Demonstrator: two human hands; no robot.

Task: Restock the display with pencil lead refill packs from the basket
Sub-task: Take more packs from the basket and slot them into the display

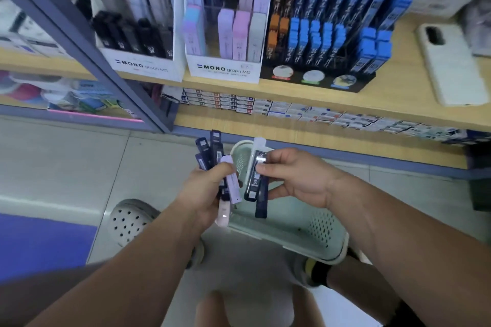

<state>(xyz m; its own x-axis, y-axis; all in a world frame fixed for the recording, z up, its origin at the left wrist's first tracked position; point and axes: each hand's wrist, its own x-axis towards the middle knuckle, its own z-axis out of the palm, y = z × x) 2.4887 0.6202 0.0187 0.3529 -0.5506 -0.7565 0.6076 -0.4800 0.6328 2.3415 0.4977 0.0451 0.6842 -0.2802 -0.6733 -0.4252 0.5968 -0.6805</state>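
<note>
- Below the shelf edge, at frame centre: left hand (204, 194), fingers curled round a fanned bundle of dark and pale refill packs (212, 152).
- At 3 o'clock from it, just beside: right hand (297, 180), pinching a smaller set of packs (255, 180) between thumb and fingers. One pack is clear-cased and one is dark blue.
- Under both hands, toward 5 o'clock: pale green basket (305, 228) on the floor. No packs show on the visible part of its bottom.
- At 12 o'clock: two white display boxes (223, 69) with black, lilac and pink packs standing in rows. The right box looks partly unfilled at the back.
- At 1 o'clock: black display rack (318, 79) of blue and orange packs.
- At 2 o'clock: white phone (451, 66) lying on the wooden shelf (398, 93).
- Progress, as judged: the packs seem to be out of the basket and gathered in both hands, probably for sorting by kind. None of the held packs has reached a display yet, so slotting each into its matching row remains.
</note>
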